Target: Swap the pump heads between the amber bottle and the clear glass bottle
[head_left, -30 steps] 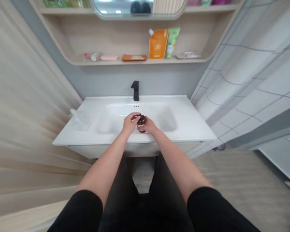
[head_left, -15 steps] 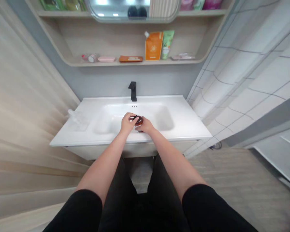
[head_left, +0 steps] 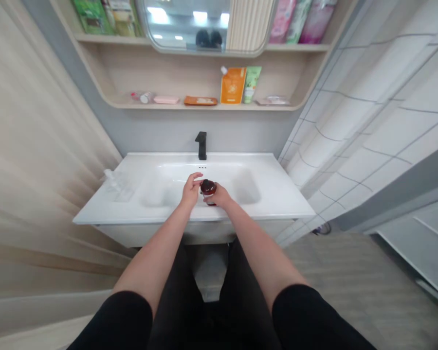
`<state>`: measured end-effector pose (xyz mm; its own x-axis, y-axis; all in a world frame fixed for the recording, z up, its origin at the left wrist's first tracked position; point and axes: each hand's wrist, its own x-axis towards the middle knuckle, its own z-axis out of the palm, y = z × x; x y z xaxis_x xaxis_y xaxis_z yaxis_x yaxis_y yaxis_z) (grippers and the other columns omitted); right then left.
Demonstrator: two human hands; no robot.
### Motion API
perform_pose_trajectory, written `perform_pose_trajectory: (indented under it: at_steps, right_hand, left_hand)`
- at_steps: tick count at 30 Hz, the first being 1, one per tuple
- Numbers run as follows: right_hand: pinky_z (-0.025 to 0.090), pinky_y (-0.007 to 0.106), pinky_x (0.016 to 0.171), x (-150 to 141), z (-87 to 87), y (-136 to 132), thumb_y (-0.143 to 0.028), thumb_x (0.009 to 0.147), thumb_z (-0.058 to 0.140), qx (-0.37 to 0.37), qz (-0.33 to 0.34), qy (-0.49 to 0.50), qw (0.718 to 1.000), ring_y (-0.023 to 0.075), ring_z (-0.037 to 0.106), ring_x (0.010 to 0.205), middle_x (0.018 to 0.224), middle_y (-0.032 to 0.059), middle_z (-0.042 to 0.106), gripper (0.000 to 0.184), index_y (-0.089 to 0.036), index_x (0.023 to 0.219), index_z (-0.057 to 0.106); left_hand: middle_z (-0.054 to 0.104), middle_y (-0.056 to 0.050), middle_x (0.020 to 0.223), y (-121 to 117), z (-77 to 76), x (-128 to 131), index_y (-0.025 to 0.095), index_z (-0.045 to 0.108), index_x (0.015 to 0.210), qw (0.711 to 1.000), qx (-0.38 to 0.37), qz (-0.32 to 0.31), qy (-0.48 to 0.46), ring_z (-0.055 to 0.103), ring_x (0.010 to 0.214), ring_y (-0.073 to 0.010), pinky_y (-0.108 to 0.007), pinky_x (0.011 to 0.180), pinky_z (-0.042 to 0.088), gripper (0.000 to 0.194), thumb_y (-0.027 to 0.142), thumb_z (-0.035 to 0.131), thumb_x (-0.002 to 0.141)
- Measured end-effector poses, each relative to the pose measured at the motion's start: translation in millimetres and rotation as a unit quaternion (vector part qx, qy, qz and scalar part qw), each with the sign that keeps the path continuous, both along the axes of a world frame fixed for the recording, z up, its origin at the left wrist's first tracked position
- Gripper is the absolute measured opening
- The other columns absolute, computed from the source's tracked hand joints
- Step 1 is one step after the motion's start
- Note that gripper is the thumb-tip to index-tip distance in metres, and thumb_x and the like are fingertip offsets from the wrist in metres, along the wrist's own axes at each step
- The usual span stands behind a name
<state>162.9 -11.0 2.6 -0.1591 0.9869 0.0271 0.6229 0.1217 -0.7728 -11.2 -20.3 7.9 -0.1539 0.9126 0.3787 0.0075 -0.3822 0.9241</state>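
A dark reddish-brown bottle (head_left: 209,187) with a pale label and a black top is held over the front of the white washbasin (head_left: 155,187). My right hand (head_left: 221,195) wraps round its right side. At the left of the bottle is my left hand (head_left: 191,188), fingers parted and the tips close to the black top; whether they touch it I cannot tell. Behind the basin stands a black faucet (head_left: 202,146).
Crumpled clear plastic (head_left: 117,184) lies on the counter's left end. Above, a shelf (head_left: 160,107) holds an orange pouch (head_left: 233,86), a green tube (head_left: 252,83) and small packages, below a mirror (head_left: 190,29). A beige curtain (head_left: 32,146) hangs at the left, and tiles (head_left: 354,146) cover the right wall.
My left hand's fingers have come off the bottle's top and spread at its left. The right hand keeps its hold. The view has tilted up slightly.
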Motion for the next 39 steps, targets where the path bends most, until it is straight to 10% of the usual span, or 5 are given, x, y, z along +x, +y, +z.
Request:
perform_pose_trajectory:
  at_steps: [39]
  right_hand:
    - [0.060,0.033,0.086,-4.7,12.5,-9.5,-0.018,0.064,0.099,-0.002,-0.018,-0.004,1.000,0.0286,0.083,0.102,0.104,0.0027,0.086,0.051,-0.025,0.100,0.063]
  left_hand:
    - [0.080,-0.011,0.114,0.1,3.0,8.5,0.026,0.073,0.111,0.999,-0.034,0.022,0.029,0.080,0.113,-0.0310,-0.056,0.114,0.063,0.039,0.030,0.091,0.077]
